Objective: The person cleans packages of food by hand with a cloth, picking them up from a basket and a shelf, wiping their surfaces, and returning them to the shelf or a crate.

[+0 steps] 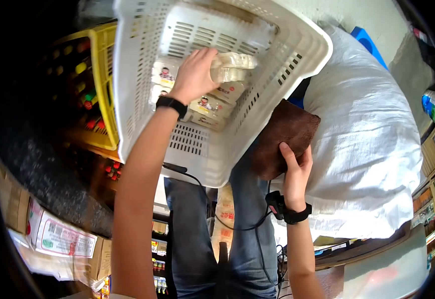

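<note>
Inside a white slotted plastic basket (187, 149), my left hand (196, 74) reaches down with its fingers wrapped round a clear-wrapped pale packet (232, 67). More packets with small printed figures (208, 105) lie on the basket's bottom beneath and beside it. My right hand (295, 172) is outside the basket, to its right, and grips a dark brown folded cloth (287, 134) with the thumb on top. The fingers behind the cloth are partly hidden.
A yellow crate (108, 99) with bottles stands left of the basket. A large white sack (362, 134) bulges at the right. Below, a black cable (227, 225) hangs across my legs. Cardboard boxes (102, 259) sit at the lower left.
</note>
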Tool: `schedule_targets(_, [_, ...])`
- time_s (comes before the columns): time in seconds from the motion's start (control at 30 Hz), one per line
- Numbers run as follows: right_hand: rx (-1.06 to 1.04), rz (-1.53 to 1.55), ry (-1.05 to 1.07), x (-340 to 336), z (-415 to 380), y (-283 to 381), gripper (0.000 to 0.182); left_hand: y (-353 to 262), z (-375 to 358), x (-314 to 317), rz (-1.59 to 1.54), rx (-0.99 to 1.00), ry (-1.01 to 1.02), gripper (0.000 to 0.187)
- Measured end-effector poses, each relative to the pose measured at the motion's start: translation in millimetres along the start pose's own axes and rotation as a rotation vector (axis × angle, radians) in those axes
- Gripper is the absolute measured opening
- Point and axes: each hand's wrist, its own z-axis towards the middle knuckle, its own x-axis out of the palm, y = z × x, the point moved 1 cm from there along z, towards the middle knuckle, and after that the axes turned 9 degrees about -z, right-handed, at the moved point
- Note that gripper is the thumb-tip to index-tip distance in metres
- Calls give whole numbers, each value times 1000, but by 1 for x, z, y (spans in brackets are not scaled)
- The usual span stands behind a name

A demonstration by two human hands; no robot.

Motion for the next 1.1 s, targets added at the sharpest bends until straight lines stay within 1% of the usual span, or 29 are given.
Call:
schedule_targets(0.03, [-28,-7,-5,2,-9,6,35,-6,-17,-14,-75,2,-151,63])
schedule_targets(0.07, [-57,-26,0,3,-19,8,35,-12,-38,-29,-172,-65,-186,74])
schedule_targets(0.13, [-167,-37,6,9,-43,16,35,-38,-85,-64,-708,-139,-232,74])
schedule_targets(0.2, [-227,-42,28,17,-79,26,37,-71,-138,-97,-977,-26,-358,75])
schedule_targets(0.27, [-311,-54,88,25,-122,37,40,-107,-195,-130,-1293,-45,-338,78])
schedule_targets(0.3, [-328,-92,142,25,-149,40,42,-124,-226,-150,-1286,-42,-316,80])
schedule_targets(0.33, [-350,-66,129,28,-180,48,38,-142,-259,-169,-1280,-42,-288,81])
schedule_targets(0.4, [-324,-51,207,23,-239,54,36,-168,-320,-196,-1216,66,-348,80])
schedule_targets(0.43, [-311,-27,204,20,-267,50,36,-178,-348,-207,-1226,127,-341,79])
schedule_targets(0.47, [-307,-38,180,20,-291,44,36,-185,-371,-215,-1234,186,-334,77])
schedule_targets(0.53, [-249,-35,219,22,-336,39,37,-204,-418,-242,-1210,247,-333,76])
schedule_targets(0.57, [-257,-58,219,24,-354,37,38,-210,-439,-250,-1205,268,-359,76])
schedule_targets(0.63, [-327,-5,201,31,-381,34,37,-217,-472,-259,-1171,260,-403,75])
schedule_targets(0.67, [-368,-2,207,33,-390,37,37,-221,-485,-260,-1161,292,-459,75])
schedule_targets(0.7, [-379,-30,150,31,-396,34,37,-225,-498,-260,-1250,284,-493,75])
schedule_targets(0.73, [-371,-5,139,30,-401,37,36,-228,-511,-259,-1335,275,-538,75])
schedule_targets(0.77, [-416,-38,147,26,-401,34,35,-234,-525,-257,-1365,318,-660,71])
schedule_targets(0.8, [-458,-71,155,21,-399,33,34,-237,-540,-255,-1344,334,-746,71])
schedule_targets(0.87, [-539,-23,310,19,-423,50,32,-242,-572,-244,-1616,167,-715,60])
schedule_targets(0.9, [-524,-28,330,16,-434,55,34,-240,-585,-232,-1688,160,-717,46])
schedule_targets(0.93, [-524,-20,348,13,-441,57,36,-243,-600,-215,-1690,179,-765,46])
schedule_targets(1.0, [-587,-13,477,19,-465,66,37,-243,-619,-203,-1928,74,-748,40])
schedule_targets(1.03, [-559,-48,513,20,-471,66,39,-249,-630,-196,-1934,75,-768,38])
schedule_targets(1.07, [-572,-83,570,21,-478,65,40,-255,-640,-190,-1942,101,-799,38])
schedule_targets(1.1, [-590,-147,629,23,-489,64,40,-260,-653,-185,-1924,84,-817,39])
